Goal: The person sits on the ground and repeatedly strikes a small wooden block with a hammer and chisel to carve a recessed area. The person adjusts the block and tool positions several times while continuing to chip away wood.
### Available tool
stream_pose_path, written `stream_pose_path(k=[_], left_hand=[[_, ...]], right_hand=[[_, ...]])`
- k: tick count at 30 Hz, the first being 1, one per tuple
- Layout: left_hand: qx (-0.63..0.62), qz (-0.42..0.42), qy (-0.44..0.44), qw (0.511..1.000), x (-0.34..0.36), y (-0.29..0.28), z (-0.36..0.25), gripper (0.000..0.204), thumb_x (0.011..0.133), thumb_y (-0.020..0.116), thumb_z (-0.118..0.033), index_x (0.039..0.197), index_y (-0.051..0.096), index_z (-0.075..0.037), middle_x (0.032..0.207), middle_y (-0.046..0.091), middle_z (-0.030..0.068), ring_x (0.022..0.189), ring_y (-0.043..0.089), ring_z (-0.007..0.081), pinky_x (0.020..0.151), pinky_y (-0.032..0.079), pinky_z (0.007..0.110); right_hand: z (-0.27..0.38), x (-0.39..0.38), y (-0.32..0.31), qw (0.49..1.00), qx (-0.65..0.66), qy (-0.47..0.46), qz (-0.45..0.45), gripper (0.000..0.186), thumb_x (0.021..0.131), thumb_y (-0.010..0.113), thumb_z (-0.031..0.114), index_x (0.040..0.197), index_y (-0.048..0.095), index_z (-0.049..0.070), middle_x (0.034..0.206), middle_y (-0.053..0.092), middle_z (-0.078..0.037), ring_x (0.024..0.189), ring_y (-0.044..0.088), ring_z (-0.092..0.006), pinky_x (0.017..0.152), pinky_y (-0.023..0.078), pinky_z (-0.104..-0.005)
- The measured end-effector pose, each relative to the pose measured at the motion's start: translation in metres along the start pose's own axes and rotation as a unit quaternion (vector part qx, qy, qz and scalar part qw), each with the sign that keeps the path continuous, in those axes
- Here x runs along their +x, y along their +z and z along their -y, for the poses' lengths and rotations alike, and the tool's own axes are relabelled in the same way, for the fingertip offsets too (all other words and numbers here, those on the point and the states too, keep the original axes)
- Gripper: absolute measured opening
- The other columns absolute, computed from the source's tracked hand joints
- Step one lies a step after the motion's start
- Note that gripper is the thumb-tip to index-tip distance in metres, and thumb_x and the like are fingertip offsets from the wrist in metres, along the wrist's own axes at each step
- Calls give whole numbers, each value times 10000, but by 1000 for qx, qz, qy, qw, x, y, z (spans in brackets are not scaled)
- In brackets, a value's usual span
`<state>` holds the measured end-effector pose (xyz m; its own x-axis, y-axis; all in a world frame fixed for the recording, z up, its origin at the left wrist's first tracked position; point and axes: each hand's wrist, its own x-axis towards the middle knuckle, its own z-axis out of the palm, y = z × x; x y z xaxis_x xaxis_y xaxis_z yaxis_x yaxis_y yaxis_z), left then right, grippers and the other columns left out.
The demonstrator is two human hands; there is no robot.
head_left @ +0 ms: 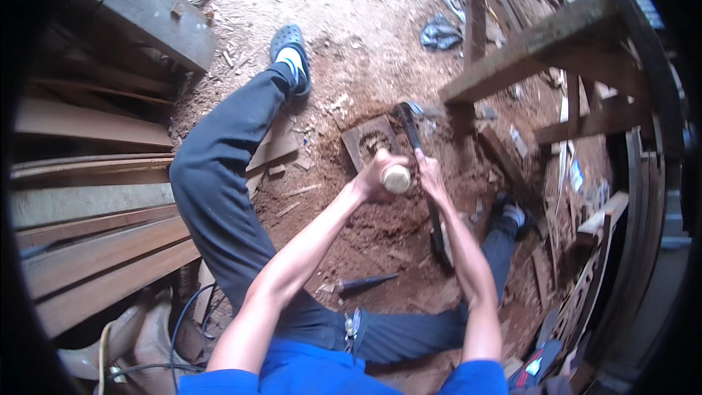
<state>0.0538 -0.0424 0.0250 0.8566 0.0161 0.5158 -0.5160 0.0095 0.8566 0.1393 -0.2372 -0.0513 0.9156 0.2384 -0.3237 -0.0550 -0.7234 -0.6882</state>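
Observation:
My left hand (374,178) is closed around a tool with a thick wooden handle (396,180), whose pale round butt faces up. Its working end is hidden below my fist, over a wooden block (356,145) that has a rough hollow in its top. Just to the right, my right hand (430,174) grips a hammer (408,123) partway along its dark shaft. The hammer's head points away from me, beside the block's far right corner. Nearer to me, a slim dark tool (365,282) lies on the ground between my legs.
Brown shavings and wood scraps (278,145) cover the ground. Stacked boards (102,175) rise on the left, below a large timber beam (146,11). A wooden frame (526,47) stands at the right. A black plastic bag (439,32) lies farther off.

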Motion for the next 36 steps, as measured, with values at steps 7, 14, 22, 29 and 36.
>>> stream_pose_path(k=[7, 14, 22, 29, 36], left_hand=[[15, 29, 28, 999, -19, 3, 1, 311, 750, 722, -113, 601, 451, -76, 487, 471, 60, 414, 522, 178, 428, 373, 327], [-21, 54, -14, 998, -35, 5, -2, 249, 744, 720, -97, 610, 511, -73, 518, 536, 58, 449, 575, 174, 438, 414, 326], [14, 70, -28, 997, -52, 4, -5, 250, 703, 706, -107, 613, 477, -63, 517, 494, 73, 459, 552, 225, 458, 415, 338], [47, 78, -11, 996, -52, 0, -11, 238, 664, 755, -65, 653, 517, -71, 561, 572, 58, 524, 626, 193, 485, 466, 309], [36, 126, -10, 991, -79, 8, -18, 301, 653, 765, -75, 636, 466, -45, 578, 544, 78, 532, 596, 242, 486, 442, 348]], right_hand=[[34, -25, -46, 966, 203, -154, -34, 564, 947, 503, 581, 623, 437, 124, 513, 387, 71, 441, 341, -34, 403, 240, -241], [16, 5, 11, 996, -76, 40, 36, 727, 944, 432, 610, 650, 507, -50, 541, 492, -147, 553, 534, -242, 535, 407, -446], [108, -28, -74, 993, 59, -105, 5, 598, 967, 435, 593, 638, 443, 94, 514, 370, 58, 451, 341, -53, 418, 261, -281], [45, -44, -1, 991, -117, 35, 53, 660, 972, 416, 587, 597, 471, 47, 526, 494, -48, 470, 390, -118, 458, 324, -365], [52, -44, -38, 996, 83, -28, 17, 652, 986, 349, 603, 600, 441, 86, 500, 401, -6, 483, 396, -110, 463, 332, -329]])
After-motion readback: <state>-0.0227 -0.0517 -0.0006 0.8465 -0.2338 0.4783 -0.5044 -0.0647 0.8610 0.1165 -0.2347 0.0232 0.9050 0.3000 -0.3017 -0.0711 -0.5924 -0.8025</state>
